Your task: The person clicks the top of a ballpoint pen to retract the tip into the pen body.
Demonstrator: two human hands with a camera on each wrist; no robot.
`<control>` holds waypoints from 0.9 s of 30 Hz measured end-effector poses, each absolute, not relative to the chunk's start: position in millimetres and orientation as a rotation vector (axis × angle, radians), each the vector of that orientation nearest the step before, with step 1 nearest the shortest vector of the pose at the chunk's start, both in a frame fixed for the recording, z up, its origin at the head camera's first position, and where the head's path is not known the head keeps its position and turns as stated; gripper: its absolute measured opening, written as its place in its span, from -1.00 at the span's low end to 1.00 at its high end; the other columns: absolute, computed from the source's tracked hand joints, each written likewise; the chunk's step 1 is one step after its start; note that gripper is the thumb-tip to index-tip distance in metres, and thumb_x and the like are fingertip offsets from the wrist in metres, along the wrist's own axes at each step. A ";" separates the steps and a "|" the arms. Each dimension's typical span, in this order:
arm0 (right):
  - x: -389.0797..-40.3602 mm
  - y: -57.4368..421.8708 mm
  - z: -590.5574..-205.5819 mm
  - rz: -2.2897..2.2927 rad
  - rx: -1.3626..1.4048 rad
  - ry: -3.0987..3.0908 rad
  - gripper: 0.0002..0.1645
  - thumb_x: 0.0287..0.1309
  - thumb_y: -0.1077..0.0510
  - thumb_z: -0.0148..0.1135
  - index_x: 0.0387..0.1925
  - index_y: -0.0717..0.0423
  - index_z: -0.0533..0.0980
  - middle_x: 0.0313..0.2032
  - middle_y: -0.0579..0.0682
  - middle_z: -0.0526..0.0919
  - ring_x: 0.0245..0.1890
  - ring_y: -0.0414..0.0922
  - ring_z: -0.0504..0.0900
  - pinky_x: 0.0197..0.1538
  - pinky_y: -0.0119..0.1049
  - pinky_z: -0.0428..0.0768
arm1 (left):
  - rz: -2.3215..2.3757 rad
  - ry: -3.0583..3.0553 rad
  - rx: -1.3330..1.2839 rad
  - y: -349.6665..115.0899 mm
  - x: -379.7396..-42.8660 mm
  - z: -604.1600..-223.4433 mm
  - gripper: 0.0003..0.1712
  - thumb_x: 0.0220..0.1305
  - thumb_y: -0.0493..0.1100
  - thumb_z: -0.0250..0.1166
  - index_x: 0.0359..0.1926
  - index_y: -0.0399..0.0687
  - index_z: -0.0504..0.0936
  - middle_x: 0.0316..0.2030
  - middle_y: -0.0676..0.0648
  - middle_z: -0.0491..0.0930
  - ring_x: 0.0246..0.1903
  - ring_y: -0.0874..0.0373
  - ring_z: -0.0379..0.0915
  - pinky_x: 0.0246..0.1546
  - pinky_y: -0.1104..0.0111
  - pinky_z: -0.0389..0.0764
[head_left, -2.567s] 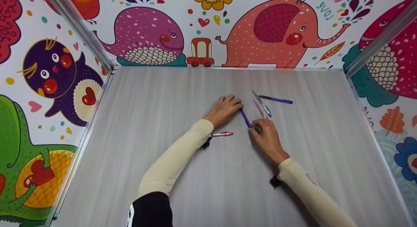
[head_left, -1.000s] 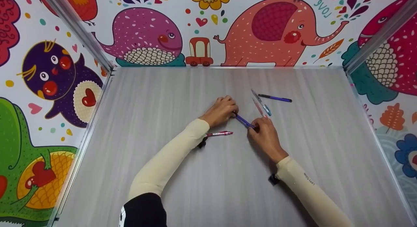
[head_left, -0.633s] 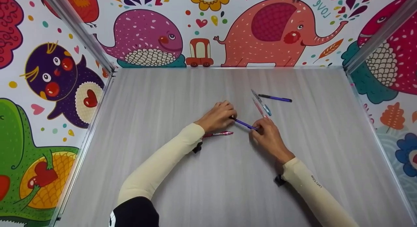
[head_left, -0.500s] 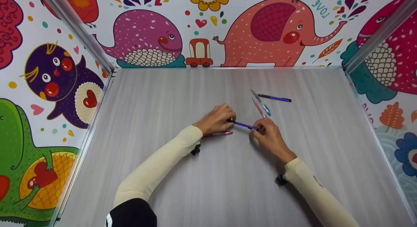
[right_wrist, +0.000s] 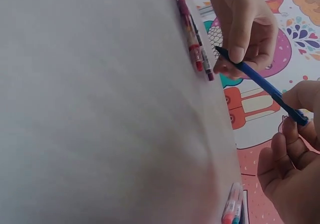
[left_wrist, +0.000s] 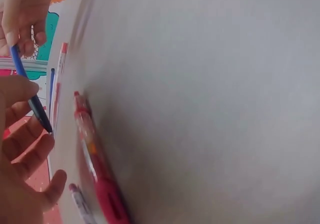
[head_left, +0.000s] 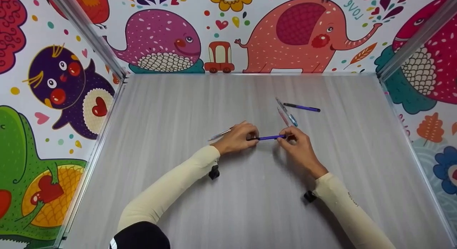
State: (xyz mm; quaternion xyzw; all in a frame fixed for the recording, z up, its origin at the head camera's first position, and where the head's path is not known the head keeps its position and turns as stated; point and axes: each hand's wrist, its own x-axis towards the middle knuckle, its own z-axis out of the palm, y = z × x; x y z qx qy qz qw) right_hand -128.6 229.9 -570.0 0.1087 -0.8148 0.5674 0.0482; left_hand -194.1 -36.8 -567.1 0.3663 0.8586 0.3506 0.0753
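Observation:
A blue pen (head_left: 270, 137) with a dark front end is held between both hands, nearly level across the head view. My left hand (head_left: 237, 137) pinches the dark tip end; in the left wrist view its thumb (left_wrist: 20, 89) lies over the pen and its other fingers are spread loosely. With thumb and fingertips, my right hand (head_left: 299, 145) grips the blue clip end (right_wrist: 300, 116). The right wrist view shows the pen raised above the table. A red pen (left_wrist: 102, 176) and a slimmer pen (left_wrist: 80, 204) lie below my left hand, largely hidden by it in the head view.
Beyond my right hand lie a pink pen (head_left: 283, 116), a clear pen with a light-blue end (head_left: 286, 112) and a blue-and-black pen (head_left: 301, 107). Printed cartoon walls (head_left: 228, 34) enclose the grey table (head_left: 178, 106) at the back and sides.
The blue pen has swung from a steep slant to nearly level between the hands. My left hand has come nearer, now covering the red pen, while a slim pen shows at its left.

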 end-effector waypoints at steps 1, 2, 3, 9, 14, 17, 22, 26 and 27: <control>-128.3 229.1 -568.7 1.744 0.331 -2.470 -0.84 0.40 0.37 0.46 -0.04 0.24 0.67 -0.09 0.14 0.70 -0.09 -0.06 0.61 0.07 -0.38 0.60 | 1.073 2.568 1.089 -36.1 -192.4 -567.1 -0.87 0.46 -0.20 0.48 -0.06 -0.15 0.79 -0.12 -0.08 0.78 -0.04 0.05 0.58 0.03 0.21 0.55; -128.1 228.4 -567.5 1.762 0.331 -2.454 -0.83 0.40 0.37 0.45 -0.03 0.26 0.67 -0.08 0.14 0.70 -0.08 -0.07 0.62 0.08 -0.39 0.60 | 1.095 2.559 1.085 -35.4 -190.8 -566.9 -0.87 0.45 -0.21 0.48 -0.07 -0.16 0.79 -0.13 -0.08 0.78 -0.04 0.05 0.58 0.04 0.22 0.56; -127.8 227.7 -566.1 1.778 0.329 -2.439 -0.83 0.40 0.38 0.45 -0.03 0.26 0.67 -0.08 0.15 0.71 -0.07 -0.07 0.63 0.10 -0.40 0.61 | 1.120 2.547 1.087 -34.6 -188.9 -566.8 -0.88 0.45 -0.23 0.48 -0.08 -0.17 0.79 -0.14 -0.09 0.78 -0.05 0.05 0.59 0.05 0.22 0.58; -126.2 222.8 -558.0 1.812 0.349 -2.369 -0.78 0.41 0.43 0.40 0.03 0.26 0.66 -0.04 0.17 0.72 -0.02 -0.10 0.67 0.17 -0.41 0.63 | 1.238 2.468 1.065 -30.5 -175.4 -566.3 -0.91 0.45 -0.28 0.48 -0.09 -0.20 0.78 -0.17 -0.08 0.79 -0.06 0.06 0.60 0.05 0.25 0.57; -124.5 216.0 -553.2 1.805 0.382 -2.313 -0.67 0.40 0.47 0.38 0.15 0.35 0.62 -0.01 0.20 0.72 -0.04 -0.10 0.68 0.13 -0.42 0.64 | 1.332 2.379 1.005 -26.7 -162.3 -567.5 -0.88 0.46 -0.31 0.47 -0.04 -0.21 0.77 -0.17 -0.10 0.78 -0.08 0.07 0.61 0.04 0.22 0.60; -124.0 212.2 -551.4 1.827 0.397 -2.276 -0.59 0.40 0.50 0.36 0.23 0.38 0.57 -0.02 0.22 0.70 -0.08 -0.11 0.66 0.06 -0.43 0.64 | 1.389 2.328 0.949 -24.3 -154.9 -567.0 -0.88 0.47 -0.31 0.46 -0.03 -0.22 0.76 -0.18 -0.11 0.77 -0.13 0.13 0.62 0.02 0.17 0.68; -121.9 208.8 -547.7 1.856 0.428 -2.234 -0.47 0.41 0.54 0.31 0.35 0.34 0.50 -0.01 0.26 0.65 -0.09 -0.17 0.69 0.00 -0.44 0.66 | 1.450 2.301 0.880 -20.0 -145.5 -561.8 -0.89 0.45 -0.33 0.46 -0.05 -0.23 0.76 -0.18 -0.12 0.78 -0.18 0.27 0.61 -0.02 0.25 0.70; -120.6 207.2 -543.4 1.876 0.464 -2.197 -0.43 0.45 0.51 0.29 0.41 0.34 0.44 -0.01 0.28 0.64 -0.06 -0.12 0.75 -0.01 -0.41 0.71 | 1.543 2.245 0.815 -17.3 -140.7 -557.7 -0.89 0.44 -0.36 0.45 -0.06 -0.23 0.75 -0.21 -0.03 0.76 -0.19 0.31 0.60 0.03 0.19 0.71; -120.5 206.5 -542.5 1.886 0.475 -2.186 -0.43 0.46 0.50 0.29 0.42 0.34 0.42 -0.01 0.29 0.63 -0.06 -0.09 0.76 -0.01 -0.40 0.72 | 1.567 2.228 0.791 -17.0 -139.4 -557.3 -0.89 0.44 -0.36 0.46 -0.06 -0.23 0.75 -0.22 -0.01 0.75 -0.19 0.32 0.60 0.04 0.17 0.71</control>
